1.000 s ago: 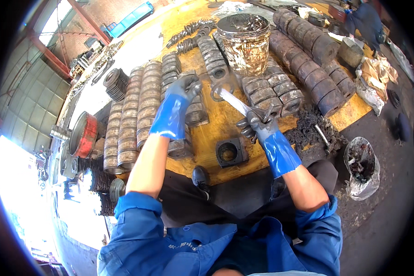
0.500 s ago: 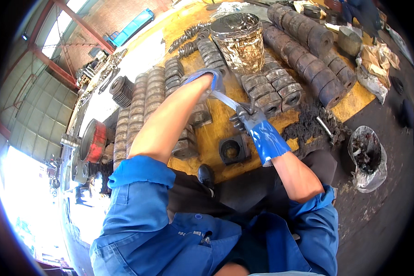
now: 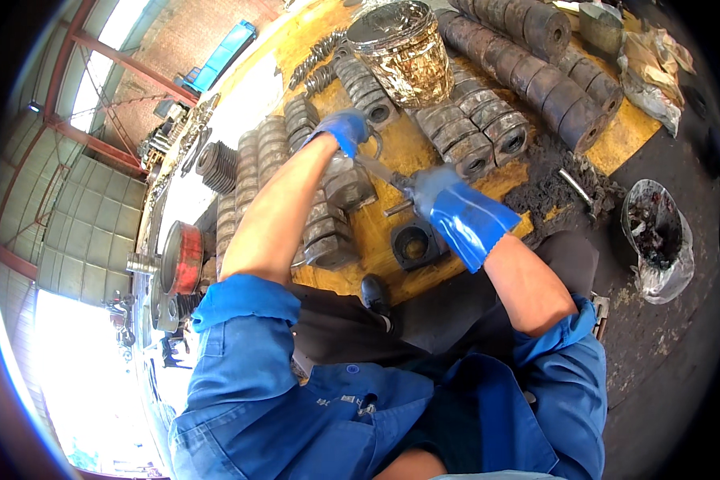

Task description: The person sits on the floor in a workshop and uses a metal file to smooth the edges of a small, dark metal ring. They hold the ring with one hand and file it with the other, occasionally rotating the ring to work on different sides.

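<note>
My left hand (image 3: 342, 132), in a blue glove, is curled above the rows of ring-shaped metal parts. A thin curved edge shows beside its fingers; what they close on is unclear. From there a flat grey strip (image 3: 382, 171) runs down to my right hand (image 3: 436, 194). That hand, in a blue gauntlet with dark, greasy fingers, is closed on the strip's end. A short metal rod (image 3: 398, 210) sticks out to its left; whether it joins the strip cannot be seen. Below lies a square dark block (image 3: 414, 245) with a round hole.
A grease-smeared bucket (image 3: 404, 68) stands at the far middle. Stacked metal cylinders (image 3: 520, 76) lie to its right. Dark greasy matter (image 3: 548, 192) surrounds a metal bar (image 3: 576, 186). A plastic-lined bucket (image 3: 656, 232) is at right, a red-rimmed wheel (image 3: 186, 258) at left.
The strip looks shorter and darker between my hands. The rod now shows left of my right hand. The view has shifted slightly, and my left hand's glove shows more fully.
</note>
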Available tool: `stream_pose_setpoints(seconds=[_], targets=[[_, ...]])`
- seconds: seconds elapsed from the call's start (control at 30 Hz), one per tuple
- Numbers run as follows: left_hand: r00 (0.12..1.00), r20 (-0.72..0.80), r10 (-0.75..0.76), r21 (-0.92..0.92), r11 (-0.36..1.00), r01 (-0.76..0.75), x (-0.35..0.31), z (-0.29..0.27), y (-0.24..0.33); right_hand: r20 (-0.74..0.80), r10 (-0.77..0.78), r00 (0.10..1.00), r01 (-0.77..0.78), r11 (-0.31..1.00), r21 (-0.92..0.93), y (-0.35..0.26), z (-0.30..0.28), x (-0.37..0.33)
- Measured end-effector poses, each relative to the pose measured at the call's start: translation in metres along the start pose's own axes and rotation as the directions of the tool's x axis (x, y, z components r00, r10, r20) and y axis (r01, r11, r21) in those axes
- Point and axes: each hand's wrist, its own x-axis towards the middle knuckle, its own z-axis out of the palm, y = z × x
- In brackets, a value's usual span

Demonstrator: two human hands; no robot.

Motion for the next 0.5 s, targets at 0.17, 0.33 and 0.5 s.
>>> stream_pose_setpoints(seconds=[0.17, 0.33, 0.5], targets=[[0.976, -0.115, 0.185, 0.178, 0.97, -0.163, -0.051, -0.004, -0.012, -0.114, 0.026, 0.993, -0.028, 0.999, -0.016, 0.028, 0.012, 0.016], [0.95, -0.304, -0.069, -0.189, 0.982, 0.01, -0.062, 0.058, -0.06, -0.385, -0.142, 0.912, 0.182, 0.981, 0.07, 0.027, 0.008, -0.001], [0.907, -0.087, -0.412, -0.73, 0.647, 0.223, -0.089, 0.094, -0.052, -0.37, -0.203, 0.907, 0.193, 0.979, -0.064, 0.026, 0.024, 0.007]])
